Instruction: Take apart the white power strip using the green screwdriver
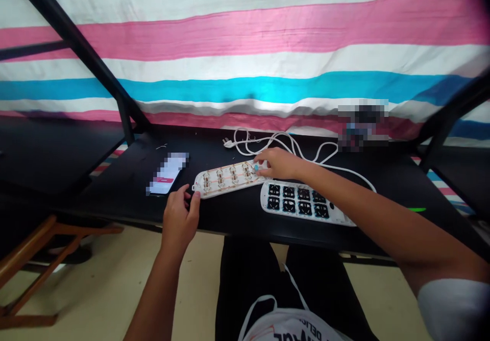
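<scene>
An opened power strip lies in two halves on the black table. One half, a white shell [225, 177] with metal contact strips and copper-coloured conductors inside, sits in front of me, slightly slanted. My right hand [281, 163] reaches over its right end, thumb and index finger pinched round a small light-blue part [256, 168]. At the left end, the thumb of my left hand [181, 216] touches the shell's edge, with the fingers apart and loosely bent. The other half, a white cover [296, 199] with black socket inserts facing up, lies to the right, partly hidden under my right forearm.
A white cord [325, 165] with a plug [228, 143] loops behind the shells. To the left lies a phone [168, 175]. A bright green object [417, 209] is at the right. Black metal posts [82, 50] and a striped sheet [245, 40] stand behind; a wooden chair [38, 269] is lower left.
</scene>
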The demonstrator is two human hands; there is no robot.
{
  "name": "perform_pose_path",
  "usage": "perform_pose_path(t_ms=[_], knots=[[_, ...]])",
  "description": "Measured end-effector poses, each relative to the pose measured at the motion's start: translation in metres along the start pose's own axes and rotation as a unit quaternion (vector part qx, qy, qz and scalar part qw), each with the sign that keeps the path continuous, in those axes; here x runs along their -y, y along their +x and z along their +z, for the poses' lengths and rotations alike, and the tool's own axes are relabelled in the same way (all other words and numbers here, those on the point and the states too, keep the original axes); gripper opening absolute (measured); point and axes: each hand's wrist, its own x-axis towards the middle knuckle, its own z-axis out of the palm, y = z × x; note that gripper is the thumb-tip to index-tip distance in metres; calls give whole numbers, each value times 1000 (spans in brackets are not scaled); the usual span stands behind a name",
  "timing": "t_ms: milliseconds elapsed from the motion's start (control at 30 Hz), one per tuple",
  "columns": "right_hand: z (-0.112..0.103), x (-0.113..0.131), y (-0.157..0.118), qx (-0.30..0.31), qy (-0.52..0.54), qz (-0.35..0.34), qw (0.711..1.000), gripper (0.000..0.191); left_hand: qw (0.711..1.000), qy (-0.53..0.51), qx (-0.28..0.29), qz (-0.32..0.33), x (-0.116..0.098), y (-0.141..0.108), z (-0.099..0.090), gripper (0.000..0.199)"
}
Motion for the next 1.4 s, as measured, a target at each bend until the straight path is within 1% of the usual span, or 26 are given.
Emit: perform_pose_path(t_ms=[100,200,300,433,567,700,800,933,1000,1067,1133,1233,1300,1400], knots=[[6,4,6,16,-29,-11,999,19,1000,-5,-1,-9,1,2,0,62],[8,4,8,19,-42,-10,999,18,1000,21,18,-9,0,4,0,62],[7,3,7,19,-50,-4,999,18,998,47,40,11,-1,5,0,61],[8,4,5,14,-55,1,998,16,997,66,38,17,-4,4,1,61],[8,5,8,-13,-49,15,999,24,997,68,37,18,-7,5,1,63],[-5,4,5,-61,-20,15,998,25,996,65,56,7,-9,6,-1,63],[-21,-3,-12,-104,21,22,994,22,996,63,62,2,-10,5,-2,63],[-39,-20,-55,-132,97,76,984,25,998,57,41,4,-11,2,-2,60],[-47,-29,-81,-150,166,116,968,23,998,59,30,-1,-11,0,-1,61],[-54,-36,-103,-153,219,149,952,17,998,58,18,-7,-11,-1,0,66],[-60,-43,-119,-139,229,168,949,17,998,54,6,-9,-11,-1,0,70],[-66,-55,-130,-102,227,173,953,23,999,50,-1,-12,-11,-2,2,71],[-68,-66,-133,-57,248,162,953,25,998,54,-12,-20,-9,-1,4,70],[-69,-79,-138,2,291,150,945,31,996,75,-50,-18,-7,-1,8,64]])
